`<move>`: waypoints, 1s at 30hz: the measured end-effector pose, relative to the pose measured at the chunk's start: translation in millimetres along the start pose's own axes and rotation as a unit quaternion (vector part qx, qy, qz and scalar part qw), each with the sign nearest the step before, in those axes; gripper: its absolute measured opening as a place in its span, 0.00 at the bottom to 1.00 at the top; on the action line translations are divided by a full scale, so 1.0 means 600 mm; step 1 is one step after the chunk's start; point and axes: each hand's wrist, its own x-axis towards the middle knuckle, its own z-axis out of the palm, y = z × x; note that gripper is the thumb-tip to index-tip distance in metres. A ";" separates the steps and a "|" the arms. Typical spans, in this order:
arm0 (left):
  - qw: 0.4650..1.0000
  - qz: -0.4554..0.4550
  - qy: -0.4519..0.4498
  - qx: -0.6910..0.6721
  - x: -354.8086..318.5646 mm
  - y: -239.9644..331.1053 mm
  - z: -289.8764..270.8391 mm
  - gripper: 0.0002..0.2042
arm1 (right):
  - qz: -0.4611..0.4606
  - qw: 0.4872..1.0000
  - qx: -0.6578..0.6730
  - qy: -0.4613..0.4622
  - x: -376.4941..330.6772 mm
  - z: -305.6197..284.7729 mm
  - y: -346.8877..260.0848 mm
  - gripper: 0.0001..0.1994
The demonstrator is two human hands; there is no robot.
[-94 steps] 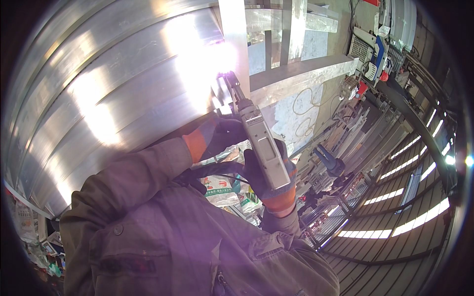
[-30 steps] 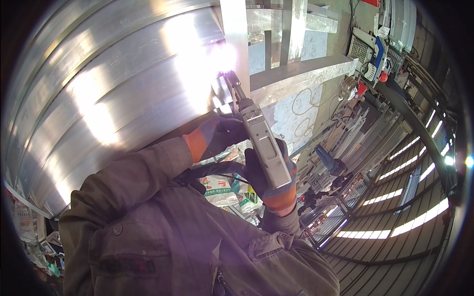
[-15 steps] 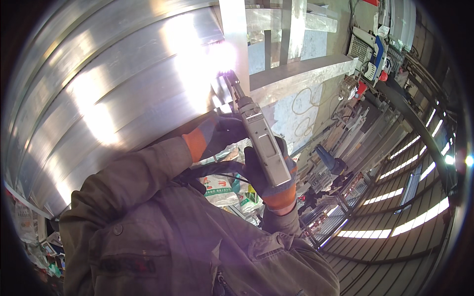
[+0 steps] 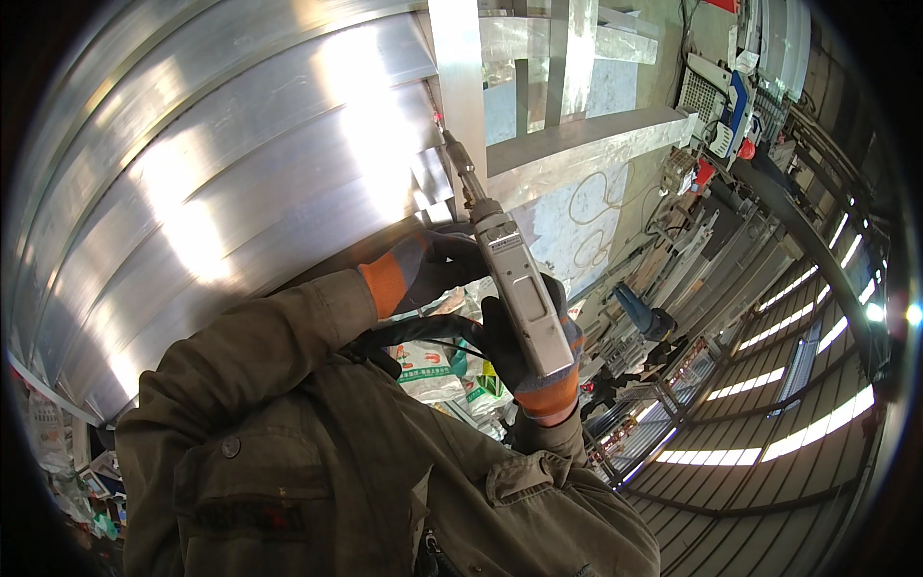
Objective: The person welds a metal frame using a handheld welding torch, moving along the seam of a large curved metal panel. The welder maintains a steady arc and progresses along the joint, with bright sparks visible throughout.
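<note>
My right hand, in a dark glove with an orange cuff, is closed round the rear of a silver handheld laser welding gun. My left hand, gloved the same way, has its fingers bent against the gun's left side near the front; part of them is hidden. The gun's thin nozzle points up and away, with a small red light spot just beyond its tip. That spot lies at the seam between shiny overlapping metal slats and an upright metal bar.
Flat metal bars form a frame right of the upright. A black cable sleeve runs by my hands, above printed bags. Blue-and-white equipment stands at the far right, with long metal lengths below it.
The bright flash at the nozzle tip has gone out, leaving a red spot. The gun has shifted slightly down and toward me, its tip a little back from the seam. My hands stay on it.
</note>
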 end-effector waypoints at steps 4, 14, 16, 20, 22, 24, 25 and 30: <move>0.997 -0.009 0.074 -0.005 -0.002 -0.002 0.011 0.17 | -0.013 1.000 -0.009 -0.004 0.006 -0.001 -0.001 0.15; 0.999 0.014 0.037 0.020 0.005 -0.014 -0.022 0.21 | -0.022 0.999 -0.031 -0.016 0.005 0.006 0.002 0.16; 0.997 0.041 -0.067 -0.027 0.007 -0.007 -0.024 0.17 | 0.000 1.000 -0.018 -0.024 0.004 0.006 0.001 0.16; 0.994 -0.028 0.097 0.029 0.003 0.002 0.000 0.22 | -0.024 1.000 -0.017 -0.001 0.010 0.007 0.003 0.14; 0.991 -0.057 0.123 0.022 -0.001 0.010 0.014 0.20 | 0.000 1.000 0.031 0.003 0.014 0.008 0.003 0.14; 0.990 -0.048 0.129 0.041 -0.004 0.014 0.027 0.19 | -0.016 1.000 -0.002 -0.009 0.015 0.006 0.001 0.13; 0.990 -0.038 0.125 0.046 -0.005 0.014 0.030 0.19 | -0.012 1.000 0.008 -0.004 0.015 0.005 -0.001 0.13; 0.993 -0.051 0.103 0.014 -0.002 0.019 0.027 0.19 | -0.016 1.000 0.001 -0.003 0.015 0.000 -0.004 0.13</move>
